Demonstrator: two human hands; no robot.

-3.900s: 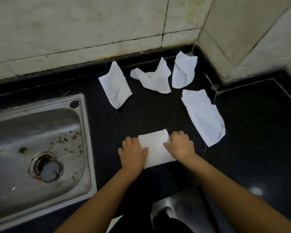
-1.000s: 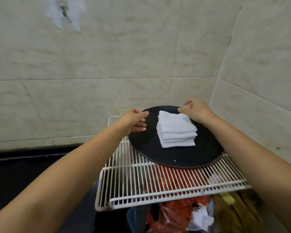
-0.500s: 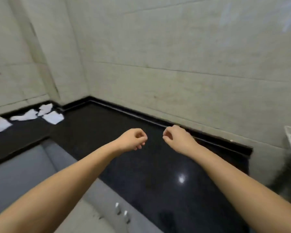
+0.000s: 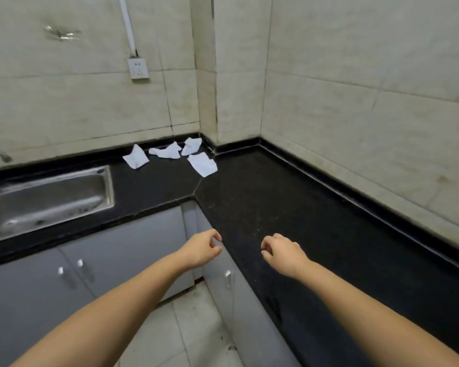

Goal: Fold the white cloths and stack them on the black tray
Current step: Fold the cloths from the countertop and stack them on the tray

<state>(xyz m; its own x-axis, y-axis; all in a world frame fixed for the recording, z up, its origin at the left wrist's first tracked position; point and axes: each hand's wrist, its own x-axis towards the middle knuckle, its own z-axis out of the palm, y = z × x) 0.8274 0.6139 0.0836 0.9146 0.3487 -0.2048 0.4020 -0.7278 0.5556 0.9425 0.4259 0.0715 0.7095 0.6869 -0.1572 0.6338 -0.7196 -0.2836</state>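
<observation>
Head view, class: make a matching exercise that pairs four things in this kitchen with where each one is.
Things:
1. white cloths
2. sink
3. wall socket
4. cabinet doors

Places:
A. set into the counter at left
B. below the counter
C. in the counter's far corner
D. on the tiled wall above the counter

Pairs: 1-C, 2-A, 3-D, 4-B

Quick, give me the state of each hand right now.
Left hand: open, fingers loosely curled, holding nothing.
Right hand: open, fingers loosely curled, holding nothing.
</observation>
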